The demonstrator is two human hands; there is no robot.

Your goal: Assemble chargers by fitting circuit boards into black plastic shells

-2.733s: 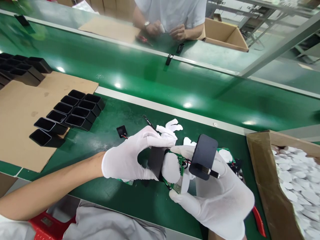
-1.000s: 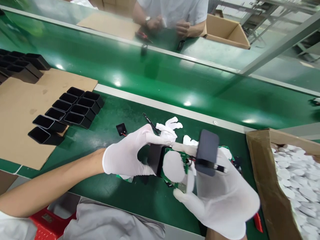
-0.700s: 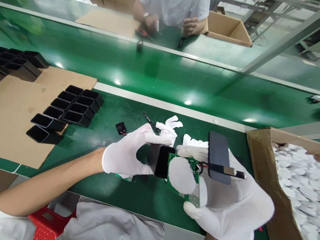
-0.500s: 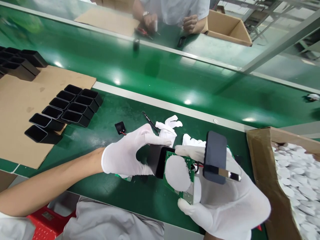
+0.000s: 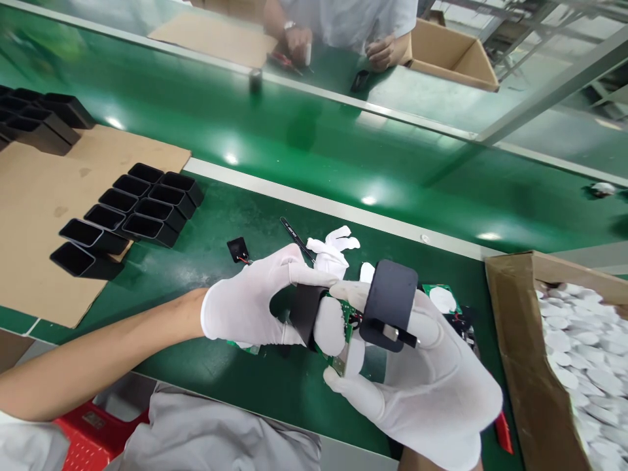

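Observation:
In a white glove, my left hand grips a black rectangular housing between thumb and fingers, its mouth facing right. My right hand, also gloved, is closed on a green circuit board bearing a white round pad. The board's left edge is at the housing's mouth and looks partly inside it. Wires run from the board to a black end cap with metal prongs, which rests against my right fingers. Behind my hands lie black tweezers and a crumpled white glove.
Several empty black housings stand left by a cardboard sheet. At right, a cardboard box holds white round pads. Another padded board and a red-handled tool lie near it. Opposite, a person's hands work.
My right hand has moved left with the circuit board and end cap, bringing the board into the housing's mouth. The end cap has tilted. My left hand has barely moved.

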